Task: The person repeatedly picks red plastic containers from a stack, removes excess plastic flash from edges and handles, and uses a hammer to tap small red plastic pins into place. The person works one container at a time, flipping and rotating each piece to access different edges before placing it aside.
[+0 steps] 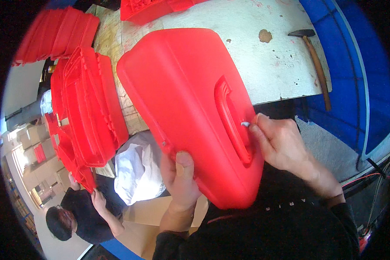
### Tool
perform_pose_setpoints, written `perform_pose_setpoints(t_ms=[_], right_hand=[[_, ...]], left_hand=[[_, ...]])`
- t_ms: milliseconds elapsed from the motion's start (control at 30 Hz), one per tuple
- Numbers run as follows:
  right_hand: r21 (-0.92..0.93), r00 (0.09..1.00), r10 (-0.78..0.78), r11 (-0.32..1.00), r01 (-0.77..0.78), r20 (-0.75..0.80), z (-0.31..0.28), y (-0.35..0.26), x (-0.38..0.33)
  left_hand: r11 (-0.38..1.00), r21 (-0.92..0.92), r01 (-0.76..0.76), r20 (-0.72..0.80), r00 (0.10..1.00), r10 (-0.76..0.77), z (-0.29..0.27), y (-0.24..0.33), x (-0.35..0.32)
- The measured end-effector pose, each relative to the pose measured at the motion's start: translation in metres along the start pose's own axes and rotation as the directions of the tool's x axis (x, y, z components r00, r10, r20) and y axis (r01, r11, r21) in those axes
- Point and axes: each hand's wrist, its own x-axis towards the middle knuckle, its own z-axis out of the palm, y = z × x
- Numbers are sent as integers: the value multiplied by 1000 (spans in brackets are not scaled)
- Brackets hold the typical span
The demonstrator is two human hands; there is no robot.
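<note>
Red case (pixel 177 86) at near edge of surface (pixel 251 65). Left hand (pixel 184 177) grips its side; right hand (pixel 281 141) pinches small pale piece (pixel 245 124) (can't tell what) beside handle (pixel 229 121). Risk: left hold loosens, case twists, gets scratched.

A worn white tabletop (pixel 275 52) stands beside blue panelling (pixel 344 86) and grey floor (pixel 327 141), bright light (pixel 19 157) showing far left.

We see a hammer (pixel 319 70) on the counter (pixel 271 65), blue panelling (pixel 344 93) to the counter's right, crumpled white material (pixel 138 173) at its near left.
</note>
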Motion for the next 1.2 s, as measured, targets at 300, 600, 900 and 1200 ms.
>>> perform_pose_setpoints(t_ms=[300, 600, 900, 1200], right_hand=[[48, 1000, -13, 999, 13, 5, -10, -2, 9], [-71, 1000, -22, 997, 21, -13, -5, -5, 20], [-90, 1000, -5, 996, 7, 15, 2, 6, -3], [231, 999, 43, 972, -41, -5, -14, 7, -20]], left_hand=[[1000, -28, 2, -35, 999, -3, -1, -2, -3], [1000, -17, 12, -31, 999, -12, -5, -3, -6], [998, 64, -22, -16, 1000, 23, -1, -4, -4], [1000, 12, -15, 13, 1000, 15, -2, -4, -7]])
